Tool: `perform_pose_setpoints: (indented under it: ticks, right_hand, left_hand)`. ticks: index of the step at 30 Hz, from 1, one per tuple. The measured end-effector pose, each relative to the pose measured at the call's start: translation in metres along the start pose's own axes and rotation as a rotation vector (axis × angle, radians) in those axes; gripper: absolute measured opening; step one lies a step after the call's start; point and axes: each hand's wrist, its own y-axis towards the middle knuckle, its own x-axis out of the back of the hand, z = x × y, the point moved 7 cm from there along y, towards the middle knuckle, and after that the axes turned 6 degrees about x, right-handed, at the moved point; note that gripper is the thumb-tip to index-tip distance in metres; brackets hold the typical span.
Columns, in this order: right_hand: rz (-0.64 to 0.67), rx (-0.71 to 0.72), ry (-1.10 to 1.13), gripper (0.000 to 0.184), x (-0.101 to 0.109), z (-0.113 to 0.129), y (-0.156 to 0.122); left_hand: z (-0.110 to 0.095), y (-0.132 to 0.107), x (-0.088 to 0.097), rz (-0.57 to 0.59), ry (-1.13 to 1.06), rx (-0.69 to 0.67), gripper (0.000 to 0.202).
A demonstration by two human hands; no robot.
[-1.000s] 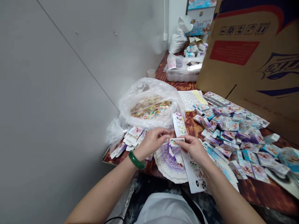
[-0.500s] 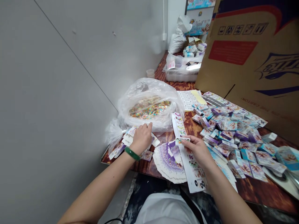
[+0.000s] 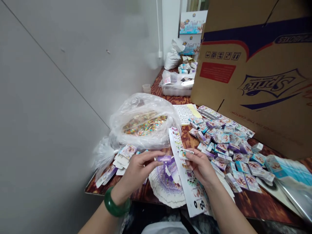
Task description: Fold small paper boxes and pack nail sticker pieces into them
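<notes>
Between the thumb and fingers of my left hand (image 3: 139, 168) is a small purple carton (image 3: 164, 158), seen end-on. My right hand (image 3: 201, 164) pinches a small white sticker card (image 3: 182, 153) with coloured ovals. Under the right hand runs a long printed strip (image 3: 193, 191) with rows of similar ovals. A fan of purple and white flat cartons (image 3: 168, 193) lies below both hands. More white and purple cartons (image 3: 122, 162) are piled left of my left hand. Beyond them sits a clear plastic bag (image 3: 143, 100) with shiny multicoloured packets (image 3: 146, 126).
Many small blue and purple boxes (image 3: 223, 138) are heaped on the right. A large cardboard carton (image 3: 219, 94) stands behind them. A clear plastic tub (image 3: 176, 91) and a white bag (image 3: 172, 60) are farther back. The grey wall (image 3: 60, 113) borders the left.
My left hand has come from the carton pile toward my right hand, now with a small purple carton. The right hand still holds the sticker card. The view has shifted.
</notes>
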Motion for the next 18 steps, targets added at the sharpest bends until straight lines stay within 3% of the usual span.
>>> perform_pose_setpoints:
  ticks: [5,10,15,18]
  right_hand:
    - [0.007,0.045,-0.07,0.028,-0.007,0.004,-0.005]
    - [0.098,0.087,-0.356,0.025,-0.011,0.012,-0.011]
    - [-0.016,0.278,-0.426,0.021,-0.004,0.045,-0.018]
    - [0.005,0.311,-0.473,0.021,-0.011,0.052,-0.019]
  left_hand:
    - [0.021,-0.006,-0.029,0.069,-0.43,0.157,0.018]
    - [0.033,-0.004,-0.039,-0.06,-0.652,0.271,0.027]
    - [0.04,-0.003,-0.042,-0.048,-0.519,0.267,0.032]
    - [0.044,-0.004,-0.047,-0.014,-0.452,0.277,0.033]
